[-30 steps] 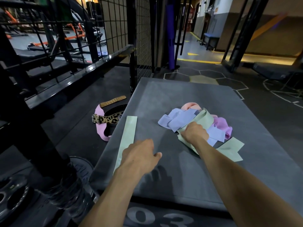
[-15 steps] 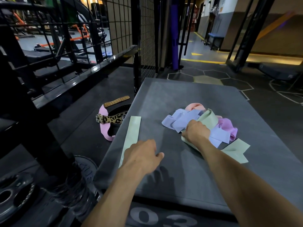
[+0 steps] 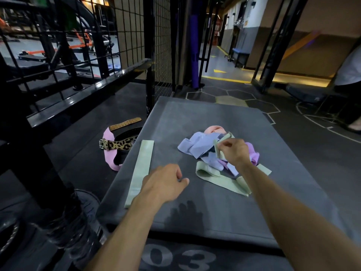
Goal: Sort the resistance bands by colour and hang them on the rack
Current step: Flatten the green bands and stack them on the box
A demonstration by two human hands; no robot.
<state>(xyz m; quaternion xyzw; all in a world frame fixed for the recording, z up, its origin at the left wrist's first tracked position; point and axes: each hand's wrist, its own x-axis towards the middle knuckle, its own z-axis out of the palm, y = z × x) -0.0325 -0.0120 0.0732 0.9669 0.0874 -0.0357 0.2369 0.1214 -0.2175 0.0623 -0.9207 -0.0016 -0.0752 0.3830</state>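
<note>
My right hand (image 3: 235, 151) is pinched shut on a green band (image 3: 218, 148), lifting one end off the pile of bands (image 3: 197, 146) at about 1 o'clock on the grey pad (image 3: 214, 118). My left hand (image 3: 164, 182) hovers loosely curled and empty, just above the pad, right beside the flat green band (image 3: 139, 173) already laid out at 11 o'clock. Another green loop (image 3: 220, 178) trails out of the pile toward 3 o'clock, near my right forearm. Bands look light, soft and floppy, likely to snag on the blue and purple ones they're tangled with, so best pinch one near its end and peel up slowly. Pad has open room in the middle and at 12 o'clock; left edge is close to the flat band, with a leopard belt (image 3: 117, 144) on the floor below it. Black rack (image 3: 88, 94) runs along 9 to 11 o'clock, well apart from the pile.
</note>
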